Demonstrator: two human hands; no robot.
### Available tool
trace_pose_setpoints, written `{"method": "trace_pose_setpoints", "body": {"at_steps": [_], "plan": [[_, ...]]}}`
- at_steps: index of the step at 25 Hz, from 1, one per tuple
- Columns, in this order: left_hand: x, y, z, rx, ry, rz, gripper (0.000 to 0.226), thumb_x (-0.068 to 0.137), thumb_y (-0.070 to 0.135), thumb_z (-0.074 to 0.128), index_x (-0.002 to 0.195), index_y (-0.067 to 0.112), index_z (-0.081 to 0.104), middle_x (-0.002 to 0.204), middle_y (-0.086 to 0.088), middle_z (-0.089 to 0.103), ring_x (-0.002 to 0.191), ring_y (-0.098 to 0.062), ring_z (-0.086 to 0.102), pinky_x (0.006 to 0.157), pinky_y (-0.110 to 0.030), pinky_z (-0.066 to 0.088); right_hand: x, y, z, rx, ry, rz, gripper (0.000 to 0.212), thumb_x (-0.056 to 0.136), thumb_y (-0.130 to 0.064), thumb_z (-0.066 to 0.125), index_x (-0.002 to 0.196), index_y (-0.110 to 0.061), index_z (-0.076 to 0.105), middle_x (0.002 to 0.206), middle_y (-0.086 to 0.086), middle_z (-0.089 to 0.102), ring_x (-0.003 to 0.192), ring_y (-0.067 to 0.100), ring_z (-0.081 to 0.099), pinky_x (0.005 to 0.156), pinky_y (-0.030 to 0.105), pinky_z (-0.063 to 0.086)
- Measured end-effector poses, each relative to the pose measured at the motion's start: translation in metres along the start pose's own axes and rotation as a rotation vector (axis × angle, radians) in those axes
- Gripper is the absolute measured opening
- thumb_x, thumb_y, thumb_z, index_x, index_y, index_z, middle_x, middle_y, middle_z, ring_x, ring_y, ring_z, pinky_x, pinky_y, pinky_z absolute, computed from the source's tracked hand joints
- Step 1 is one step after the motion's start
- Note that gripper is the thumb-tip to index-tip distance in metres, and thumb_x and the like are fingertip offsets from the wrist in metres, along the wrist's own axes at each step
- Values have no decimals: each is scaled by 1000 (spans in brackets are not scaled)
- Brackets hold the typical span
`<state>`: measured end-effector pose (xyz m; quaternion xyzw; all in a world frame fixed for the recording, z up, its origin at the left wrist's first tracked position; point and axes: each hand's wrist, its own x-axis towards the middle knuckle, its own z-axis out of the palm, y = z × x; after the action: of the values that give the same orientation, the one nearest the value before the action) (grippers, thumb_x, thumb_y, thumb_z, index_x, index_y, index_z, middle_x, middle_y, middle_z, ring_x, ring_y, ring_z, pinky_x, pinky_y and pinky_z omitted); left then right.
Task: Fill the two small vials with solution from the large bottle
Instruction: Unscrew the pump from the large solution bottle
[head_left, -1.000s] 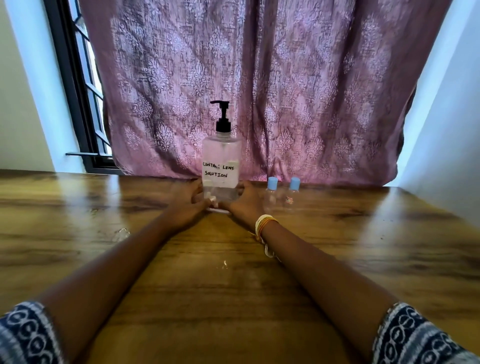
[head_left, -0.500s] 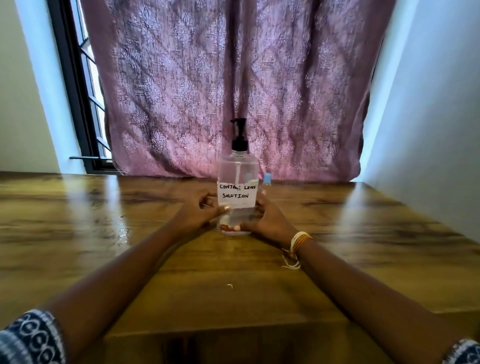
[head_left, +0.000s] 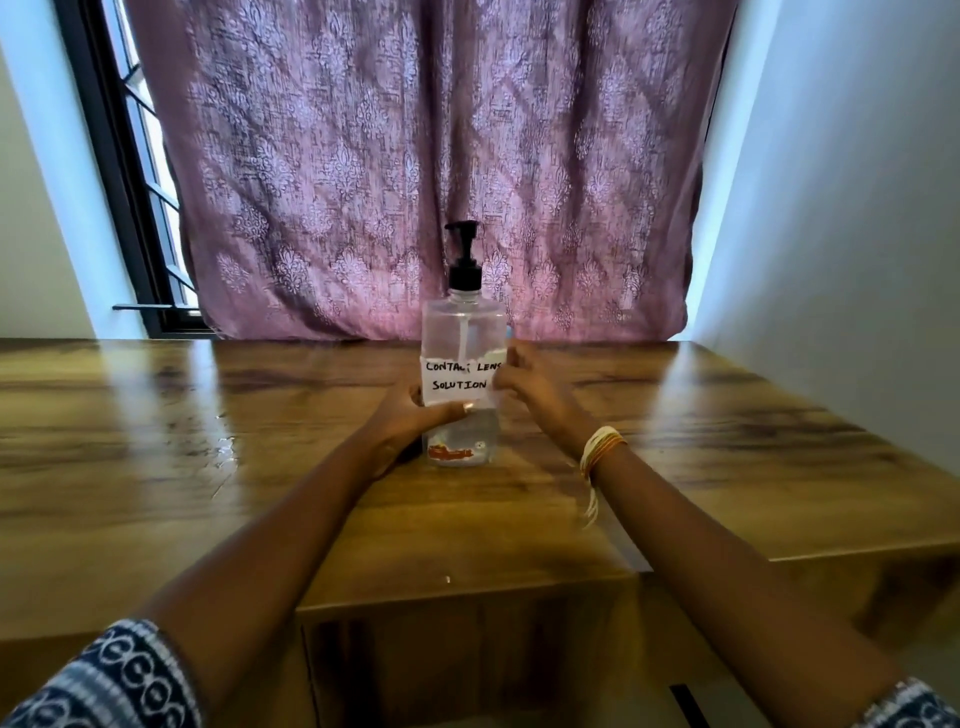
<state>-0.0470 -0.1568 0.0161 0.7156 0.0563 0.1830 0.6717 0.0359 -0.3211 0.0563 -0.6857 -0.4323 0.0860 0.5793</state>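
Note:
The large clear pump bottle (head_left: 461, 338), labelled "contact lens solution", stands upright in the middle of the wooden table (head_left: 208, 467). My left hand (head_left: 410, 415) grips its lower left side, thumb laid across the front below the label. My right hand (head_left: 535, 389) lies against the bottle's right side at label height, fingers loosely extended upward. The small vials are hidden behind the bottle and my right hand; only a sliver of blue cap (head_left: 508, 330) shows at the bottle's right shoulder.
A purple patterned curtain (head_left: 415, 156) hangs behind the table's far edge, with a window frame (head_left: 130, 208) at the left and a white wall (head_left: 831, 208) at the right. A small wet patch (head_left: 226, 447) glistens left of the bottle.
The bottle has slid toward me across the table. My right hand has left the bottle's base and risen to its right side at label height. The vials have gone out of sight behind it.

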Motion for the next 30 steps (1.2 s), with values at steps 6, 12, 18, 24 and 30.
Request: {"method": "trace_pose_setpoints", "body": {"at_steps": [6,12,18,24,30], "plan": [[8,-11,-6,43,26,20,78,48,37,89,117,14,62,111,-9,72,101,-29,70,91,-54,53,48,-51,-1,-24,12,-169,21,82,-21,76,101,-16,69,95,-1,72,90,15,69,77,25,57],[13,-7,-5,51,4,57,68,50,28,89,112,13,64,105,-8,75,96,-26,72,82,-44,58,81,-47,-4,21,70,-208,22,74,-19,83,91,-7,74,89,13,75,85,26,72,81,36,58],[15,-6,-9,138,10,57,51,63,2,84,102,27,63,95,8,77,90,-14,73,72,-27,59,94,-38,2,60,101,-269,20,75,-22,82,84,-6,74,87,20,74,77,23,69,83,45,57],[12,-8,-13,220,5,60,58,59,5,87,108,24,63,102,2,76,95,-16,72,84,-39,58,91,-38,-7,112,-76,-360,13,83,-15,73,94,-7,73,90,12,73,85,21,70,86,36,57],[8,-2,-12,205,-90,39,63,59,7,87,116,18,61,109,-3,74,101,-19,70,86,-39,57,86,-39,-18,360,-377,-281,31,75,-9,68,106,-4,67,96,2,74,98,19,68,97,35,53]]}}
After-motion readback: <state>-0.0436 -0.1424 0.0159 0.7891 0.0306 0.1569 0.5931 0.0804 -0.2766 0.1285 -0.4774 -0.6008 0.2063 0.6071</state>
